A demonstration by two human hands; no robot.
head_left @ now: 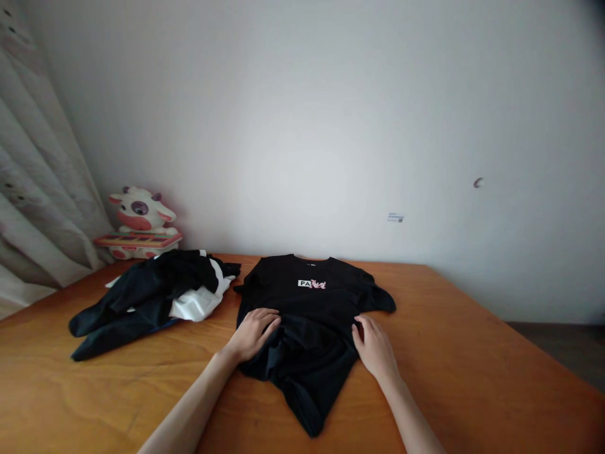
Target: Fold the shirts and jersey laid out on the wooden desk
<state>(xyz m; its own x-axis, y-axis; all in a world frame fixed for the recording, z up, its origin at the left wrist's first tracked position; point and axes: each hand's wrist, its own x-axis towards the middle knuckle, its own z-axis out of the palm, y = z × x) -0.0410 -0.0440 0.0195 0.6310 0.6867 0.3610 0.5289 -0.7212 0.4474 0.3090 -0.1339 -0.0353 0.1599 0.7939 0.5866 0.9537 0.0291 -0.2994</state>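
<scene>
A black T-shirt (331, 309) lies face up on the wooden table (444, 378), its collar toward the wall. A white "PA" box and a pink figure are printed on its chest. The lower part is bunched, and one corner of cloth points toward me. On the shirt's left side rests my left hand (255, 332), palm down with the fingers stretched over the fabric. My right hand (374, 347) is at the right edge below the sleeve, thumb and fingers apart and close to the cloth. Neither hand visibly grips the fabric.
To the left lies a heap of black and white clothes (155, 290). Behind it a cow-shaped toy keyboard (139, 224) stands near the patterned curtain (42, 189). A pale wall (293, 126) bounds the table's far side, and the table's edge slants along the right.
</scene>
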